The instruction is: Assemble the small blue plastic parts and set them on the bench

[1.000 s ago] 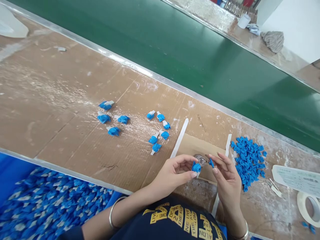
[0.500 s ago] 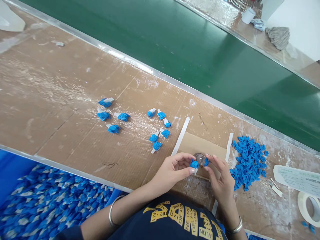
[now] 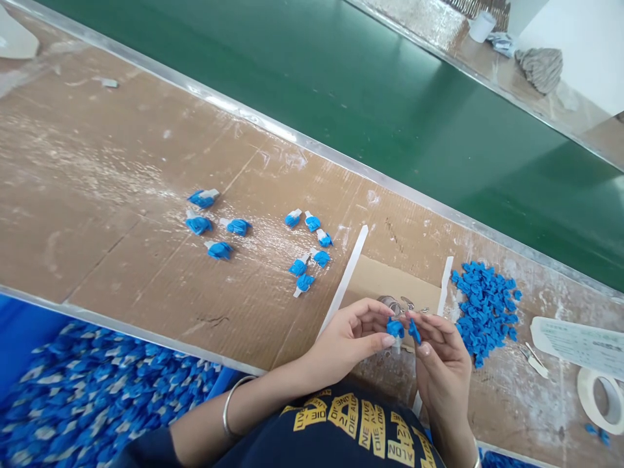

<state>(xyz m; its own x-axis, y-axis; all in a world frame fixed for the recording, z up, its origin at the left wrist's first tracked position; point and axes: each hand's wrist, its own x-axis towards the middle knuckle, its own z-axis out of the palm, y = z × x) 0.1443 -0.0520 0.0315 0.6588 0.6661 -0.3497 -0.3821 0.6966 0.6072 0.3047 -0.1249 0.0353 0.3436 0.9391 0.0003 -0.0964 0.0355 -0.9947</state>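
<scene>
Head view: so the left hand has a crumpled blue fabric-like piece with a pale tab pinched between thumb and fingertips, and the right hand is pinching a small flat blue scrap. Both bits are right of lower centre, close together with what looks like a narrow gap, just in front of a small round see-through cup. As for progress, I'd call the piece in hand unfinished, since the scrap looks separate. Ten similar blue-and-pale pieces lie around the middle of the frame, four in one cluster and six in another, on a brown cardboard-like tabletop. Lower left there's a big heap of blue-and-pale pieces beside blue sheeting, probably plenty done already. Plenty left too, I reckon: a loose pile of small blue scraps sits right of centre. Can't tell what's in the cup.
</scene>
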